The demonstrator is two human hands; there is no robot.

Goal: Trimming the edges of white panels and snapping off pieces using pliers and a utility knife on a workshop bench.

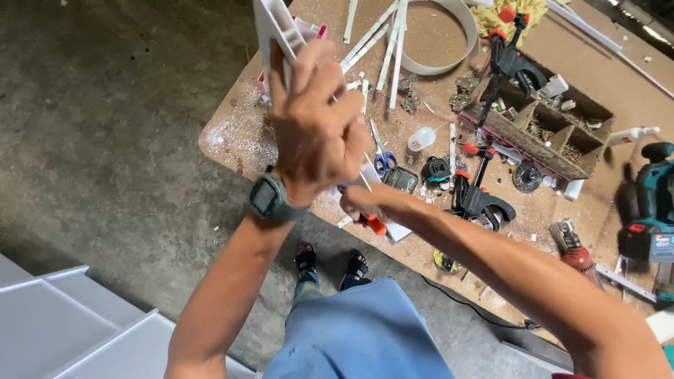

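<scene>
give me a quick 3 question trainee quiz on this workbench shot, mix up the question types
1. True or false: the left hand grips a white plastic profile piece raised above the workbench.
2. Multiple choice: the tool in the right hand has a handle that is A) orange B) green C) black.
3. Fill in: the blue-handled scissors lie on the bench beside a small white ____.

Key: 1 true; 2 A; 3 bottle.

White plastic profile piece [275, 31], raised upright, orange-handled tool [373, 223] at its lower end
</scene>
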